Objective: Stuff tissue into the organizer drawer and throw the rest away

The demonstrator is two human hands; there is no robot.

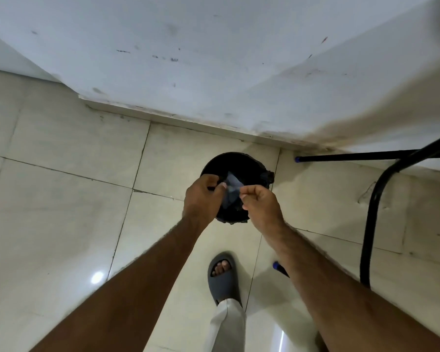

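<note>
Overhead, both bare arms reach down over a black bin [239, 162] that stands on the pale tiled floor [61, 199] close to the white wall [214, 59]. Left hand [202, 196] curled, thumb and fingers closed on the near-left rim of the bin or its dark liner; which of the two, hard to tell. Right hand [261, 203] also curled, fingertips pinched together above the bin's right side. Tissue [233, 184], pale and crumpled, lies between the two hands over the bin's mouth, looking to be inside it; its edges meet the tips of both hands, though a firm grip on it is not clear. Dark liner bunches over the rim at the right. Below the hands, one foot in a grey slipper [222, 278], with a white trouser leg [226, 326]. At right, a black metal frame [371, 212] with blue-capped feet stands on the floor just beside the bin.
</note>
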